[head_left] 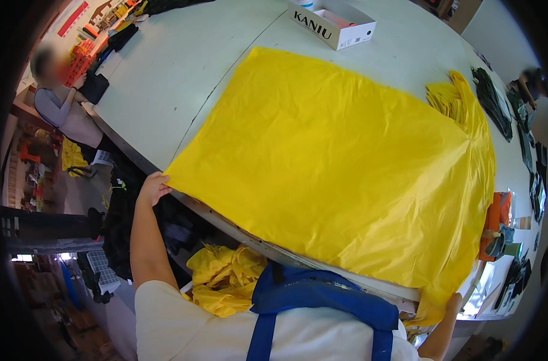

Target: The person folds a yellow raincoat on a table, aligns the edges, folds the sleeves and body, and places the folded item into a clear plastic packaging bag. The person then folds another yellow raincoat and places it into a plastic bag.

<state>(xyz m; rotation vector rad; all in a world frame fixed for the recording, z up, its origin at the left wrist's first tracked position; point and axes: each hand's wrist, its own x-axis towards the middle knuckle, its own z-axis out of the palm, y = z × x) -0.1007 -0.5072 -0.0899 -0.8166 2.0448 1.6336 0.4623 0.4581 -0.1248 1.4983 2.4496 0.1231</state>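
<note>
A large sheet of thin, shiny yellow fabric (310, 162) lies spread over the pale table, with creases toward its right side. At its near left corner, by the table edge, my left hand (153, 189) pinches the fabric between thumb and fingers. My right hand (452, 304) is low on the right, beside the part of the sheet that hangs over the front edge. Its fingers are mostly hidden, so their grip does not show. On the far right, a folded stack of yellow fabric (447, 99) sits against the bunched end of the sheet.
A white open box (340, 30) stands at the table's (159, 78) far side. Crumpled yellow fabric (226, 274) lies below the front edge near my waist. Dark folded pieces (492, 102) and an orange item (492, 225) are on the right. Another person (63, 105) stands at the left.
</note>
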